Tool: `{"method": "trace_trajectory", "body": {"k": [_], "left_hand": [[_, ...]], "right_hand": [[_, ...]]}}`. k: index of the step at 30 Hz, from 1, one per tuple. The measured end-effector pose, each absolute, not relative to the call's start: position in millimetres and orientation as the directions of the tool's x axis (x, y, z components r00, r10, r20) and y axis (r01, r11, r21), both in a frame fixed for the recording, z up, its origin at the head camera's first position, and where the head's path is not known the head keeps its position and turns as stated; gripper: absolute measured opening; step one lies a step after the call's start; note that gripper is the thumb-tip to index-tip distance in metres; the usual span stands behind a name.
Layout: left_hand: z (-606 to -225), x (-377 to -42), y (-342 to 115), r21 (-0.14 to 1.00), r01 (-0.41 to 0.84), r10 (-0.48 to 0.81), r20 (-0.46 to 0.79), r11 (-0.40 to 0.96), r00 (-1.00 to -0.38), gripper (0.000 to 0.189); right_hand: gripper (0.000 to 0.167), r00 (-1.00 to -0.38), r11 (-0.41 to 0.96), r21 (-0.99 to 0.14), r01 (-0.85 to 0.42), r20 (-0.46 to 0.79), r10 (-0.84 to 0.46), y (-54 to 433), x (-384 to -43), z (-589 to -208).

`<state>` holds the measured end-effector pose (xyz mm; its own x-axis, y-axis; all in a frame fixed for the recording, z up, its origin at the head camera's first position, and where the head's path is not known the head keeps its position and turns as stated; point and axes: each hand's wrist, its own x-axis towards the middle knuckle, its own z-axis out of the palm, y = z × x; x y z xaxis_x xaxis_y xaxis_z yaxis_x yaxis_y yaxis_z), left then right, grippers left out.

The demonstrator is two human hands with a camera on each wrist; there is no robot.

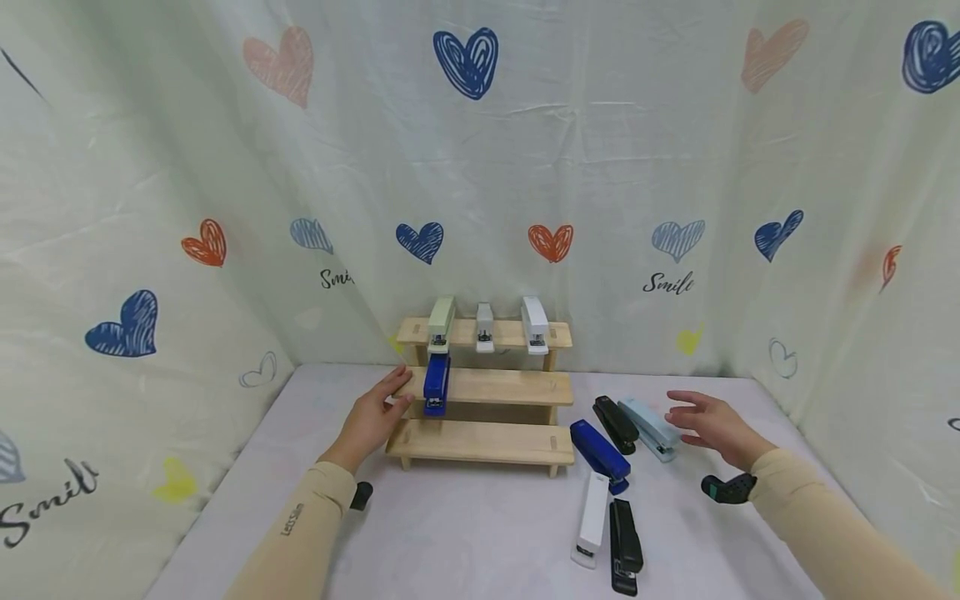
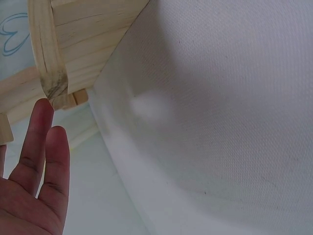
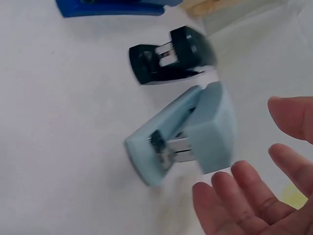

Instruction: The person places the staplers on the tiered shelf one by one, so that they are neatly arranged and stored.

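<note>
My left hand (image 1: pixel 378 414) rests at the left end of the wooden stand's middle shelf (image 1: pixel 510 387). Two of its fingers (image 2: pixel 57 161) stretch out straight beside the wood in the left wrist view. A blue stapler (image 1: pixel 437 383) sits on that shelf, just right of the hand. Fingers spread, my right hand (image 1: pixel 712 425) hovers right beside a light blue stapler (image 1: pixel 651 429) on the table, holding nothing. In the right wrist view the fingertips come close to the light blue stapler's top arm (image 3: pixel 212 129). A black stapler (image 1: pixel 617 423) lies left of it.
On the top shelf (image 1: pixel 506 335) stand a green stapler (image 1: pixel 441 321), a grey one (image 1: pixel 484 327) and a white one (image 1: pixel 535 323). Another blue stapler (image 1: pixel 600 454), a white stapler (image 1: pixel 592 517) and a black stapler (image 1: pixel 625 546) lie right of the bottom shelf (image 1: pixel 480 442).
</note>
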<state>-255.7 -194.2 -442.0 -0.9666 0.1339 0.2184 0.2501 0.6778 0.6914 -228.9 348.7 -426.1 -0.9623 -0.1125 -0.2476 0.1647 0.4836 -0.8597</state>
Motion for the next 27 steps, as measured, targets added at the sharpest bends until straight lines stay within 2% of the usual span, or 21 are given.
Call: {"method": "trace_trajectory", "body": {"k": [5,15,27], "left_hand": [[-442.0,-254.7,-193.8,0.696,0.253,0.136,0.22,0.673,-0.966,0.049],[-439.9,-254.0,-192.7,0.69,0.251,0.134,0.219,0.679,-0.966,0.049],[-442.4,-255.5,-194.6,0.674,0.268,0.142,0.237,0.688,-0.961,0.049]], "right_hand": [[0.066,-0.935,0.459,-0.854,0.244,-0.333,-0.121,347.7,-230.1,-438.9],[0.062,-0.922,0.433,-0.861,0.267,-0.359,-0.145,340.9,-231.7,-444.3],[0.058,-0.902,0.256,-0.915,0.312,-0.37,-0.224,336.4,-229.8,-448.9]]}}
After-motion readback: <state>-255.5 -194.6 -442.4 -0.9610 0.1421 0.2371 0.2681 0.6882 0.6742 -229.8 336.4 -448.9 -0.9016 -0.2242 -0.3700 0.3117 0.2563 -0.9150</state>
